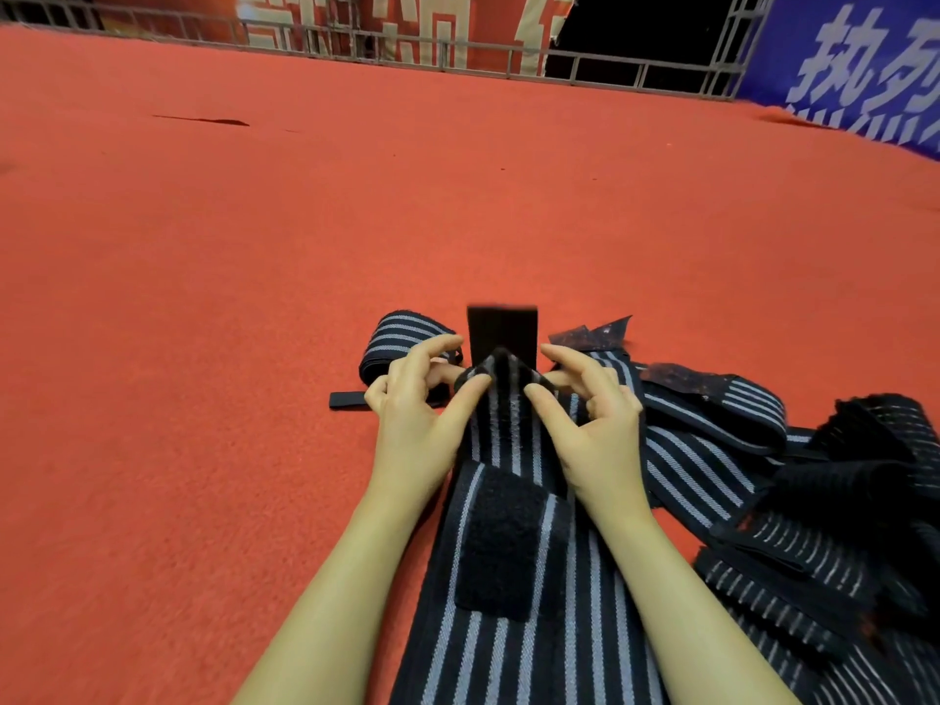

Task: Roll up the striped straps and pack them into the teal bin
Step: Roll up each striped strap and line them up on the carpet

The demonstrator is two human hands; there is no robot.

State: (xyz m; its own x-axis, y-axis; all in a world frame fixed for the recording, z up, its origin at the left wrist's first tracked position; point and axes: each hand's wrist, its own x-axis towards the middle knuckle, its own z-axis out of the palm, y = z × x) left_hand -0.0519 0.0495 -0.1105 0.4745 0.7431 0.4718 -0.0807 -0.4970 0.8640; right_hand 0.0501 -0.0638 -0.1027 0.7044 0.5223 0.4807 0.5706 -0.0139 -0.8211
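Nearest us, at the bottom centre of the frame, lies the long dark navy elastic strap with pale grey stripes (513, 643), running up from the lower edge between our forearms, with a black fuzzy fastener patch (501, 541) sewn across it. At its far end, in the middle of the frame, we are starting the roll: our left hand (412, 404) and right hand (590, 414) each pinch one side of the strap's turned-over end, thumbs and forefingers curled onto the fabric, the other fingers (562, 356) lifted and loosely spread. Just above the fold a flat black rectangular tab (502, 330) stands up behind it.

Left of centre, just beyond our left hand, one striped strap already rolled into a coil (402, 343) rests on the red carpeted floor (203, 323), a short black tab end (348, 400) lying flat just beside it. At the right and lower right of the frame a loose heap of unrolled striped straps (763, 501) sprawls, overlapping one another; we cannot count them.

We judge the task to be early: one roll looks finished, one is barely begun, and the heap remains. The teal bin does not show anywhere in view, so nothing is seen packed yet. Along the top edge run a metal railing (636, 73) and red and blue banners (839, 68).
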